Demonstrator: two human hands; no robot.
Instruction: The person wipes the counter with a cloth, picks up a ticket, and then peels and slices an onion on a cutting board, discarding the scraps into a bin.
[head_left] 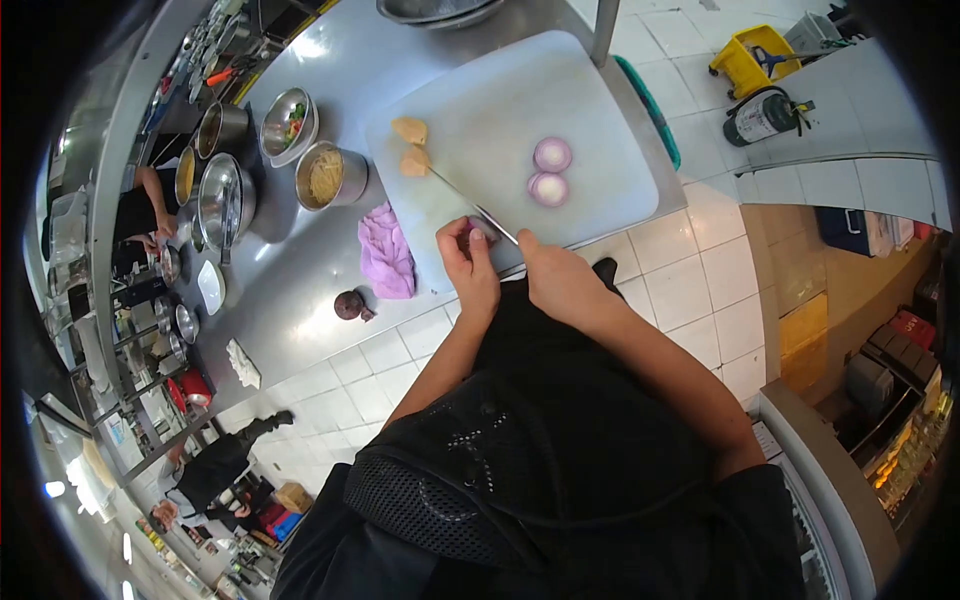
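Right hand [560, 280] at the near edge of a large white rectangular cutting board [480, 110], grip clamped on the handle of a long thin-bladed metal knife [474, 206]; blade slants up-left, tip at the lower of two yellowish, blunt-shaped food pieces [414, 161]. Left hand [475, 278] just beside it, grip closed around a small dark purple piece [464, 240], mostly hidden by the fingers. Purple-rimmed, white-centred onion rounds [551, 155] lie on the board, right of the blade. Left of the board, on the brushed-steel worktop [290, 260]: crumpled lilac cloth [386, 255], touching the board's edge; dark reddish round bulb [349, 305] nearer the person.
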